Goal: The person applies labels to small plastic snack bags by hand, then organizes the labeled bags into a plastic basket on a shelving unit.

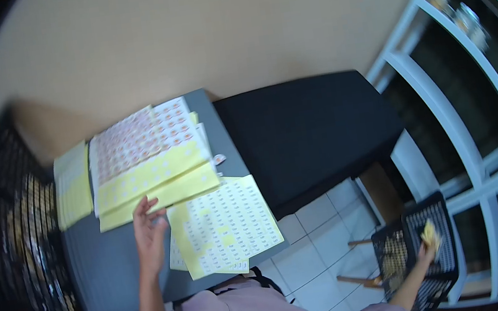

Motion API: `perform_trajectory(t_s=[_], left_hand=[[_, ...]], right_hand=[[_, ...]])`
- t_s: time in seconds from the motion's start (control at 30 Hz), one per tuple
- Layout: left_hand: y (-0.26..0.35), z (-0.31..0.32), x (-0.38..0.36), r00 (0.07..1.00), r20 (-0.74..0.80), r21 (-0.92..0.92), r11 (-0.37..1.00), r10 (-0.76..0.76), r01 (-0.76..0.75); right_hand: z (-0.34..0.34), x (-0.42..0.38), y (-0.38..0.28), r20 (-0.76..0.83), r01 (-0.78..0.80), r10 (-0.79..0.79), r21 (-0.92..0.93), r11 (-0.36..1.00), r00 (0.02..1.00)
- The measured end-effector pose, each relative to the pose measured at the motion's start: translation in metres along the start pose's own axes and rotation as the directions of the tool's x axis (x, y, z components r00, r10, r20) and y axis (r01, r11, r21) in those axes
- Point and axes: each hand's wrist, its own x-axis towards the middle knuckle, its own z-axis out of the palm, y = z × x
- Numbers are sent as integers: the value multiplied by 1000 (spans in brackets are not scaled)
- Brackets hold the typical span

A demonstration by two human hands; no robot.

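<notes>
My left hand [150, 227] is over the grey table near the lower edge of the yellow-backed sticker sheets [149, 159], its fingers apart and nothing visible in them. To its right lie overlapping yellow sheets with rows of small white labels [226, 224]. Far to the right, my right hand [426, 253] holds a crumpled yellow packet [430, 233] over a black plastic crate [417, 216]. The packet is blurred, so its exact nature does not show.
A yellow stack [73, 186] lies at the grey table's left end, beside a black crate rack [28, 247]. A black-covered table [309, 135] adjoins on the right. White shelving [435, 90] curves along the right side above the tiled floor [328, 233].
</notes>
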Motion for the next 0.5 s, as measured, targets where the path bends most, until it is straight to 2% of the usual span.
perform_trajectory(t_s=[0.07, 0.1, 0.27, 0.4, 0.47, 0.5], left_hand=[[-6, -15, -1, 998, -54, 21, 1000, 14, -13], [-10, -21, -5, 995, -100, 32, 999, 8, -5], [-11, -39, -18, 992, -124, 232, 972, -4, 33], [-1, -67, -31, 976, -214, 320, 947, 49, 23], [4, -83, -42, 959, -246, 336, 940, 144, -55], [10, -86, -48, 927, -337, 339, 940, 166, -45]], right_hand=[[-41, 19, -3, 92, 96, -84, -141, 985, 992], [-35, 27, 0, 121, 141, -118, -199, 970, 986], [-6, 42, 15, 217, 379, -316, -401, 834, 924], [68, 38, 43, 354, 569, -446, -472, 674, 822], [123, 22, 63, 441, 664, -496, -464, 587, 747], [157, -10, 68, 480, 711, -525, -452, 539, 703]])
